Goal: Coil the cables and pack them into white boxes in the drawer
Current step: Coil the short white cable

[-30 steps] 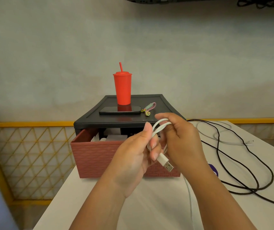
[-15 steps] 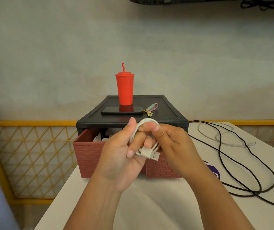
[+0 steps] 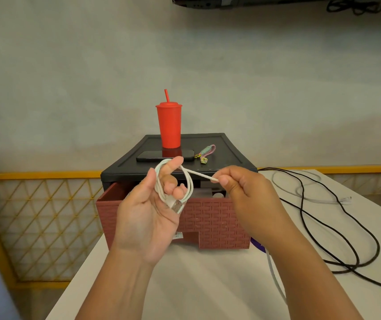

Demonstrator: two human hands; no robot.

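1. Coiling looks roughly midway on one lead. The white cable (image 3: 190, 185) sits in a couple of loops round the fingers of the left hand (image 3: 147, 211), and its USB plug (image 3: 177, 206) lies against the palm.
2. The left hand's grip is curled loosely through those loops with the thumb up. At its 3 o'clock, the right hand (image 3: 247, 197) has its grip pinched on the same cable between thumb and forefinger. A short strand is drawn straight between the two hands.
3. More white strand trails from under the right forearm toward 5 o'clock across the tabletop (image 3: 196, 285). I take it for the part not yet wound.
4. Plenty is left. A long black cable (image 3: 346, 232) sprawls loose at 3 o'clock, and a pale thin cable (image 3: 312, 197) lies beyond it at about 2 o'clock. Neither is coiled.
5. The brick-patterned drawer (image 3: 212, 218) stands pulled open at 12 o'clock, just behind the hands. Pale shapes (image 3: 204, 194) show inside and may be the white boxes. I cannot tell whether anything is packed in them.
6. As for writing, a small sticker (image 3: 178, 234) on the drawer front just below the left hand carries print too tiny to read. The red cup (image 3: 168, 125) and the phone (image 3: 157, 155) on the black cabinet top (image 3: 231, 153) show no readable brand.
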